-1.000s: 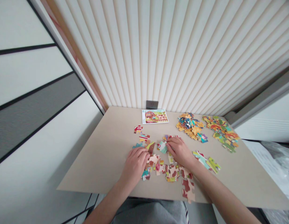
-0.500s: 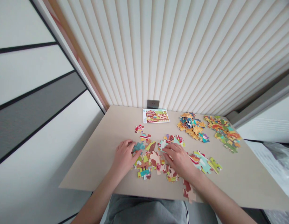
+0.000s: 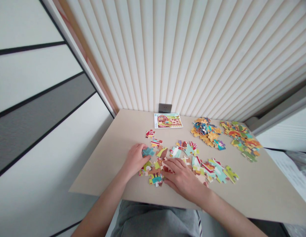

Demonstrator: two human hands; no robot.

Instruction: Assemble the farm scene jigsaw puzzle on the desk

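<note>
Loose coloured puzzle pieces [image 3: 189, 154] lie scattered on the beige table [image 3: 113, 148] in front of me. My left hand [image 3: 135, 160] rests on the table with its fingers curled round a teal piece [image 3: 148, 151]. Flat over the pieces near the front edge lies my right hand [image 3: 180, 177], fingers stretched out and pointing left, touching a red and white piece [image 3: 167, 167]. Small joined clusters sit between the hands [image 3: 154, 171] and to the right [image 3: 218, 170].
A reference picture card [image 3: 168, 120] lies at the back by a wall socket [image 3: 165, 108]. Two heaps of pieces lie at the back right [image 3: 207, 132] and far right [image 3: 243, 140]. A ribbed wall rises behind the table. My grey-trousered lap shows below the front edge.
My left hand slid left and closed on the teal piece. My right hand moved down and left over the near pieces and flattened. The view shifted slightly.
</note>
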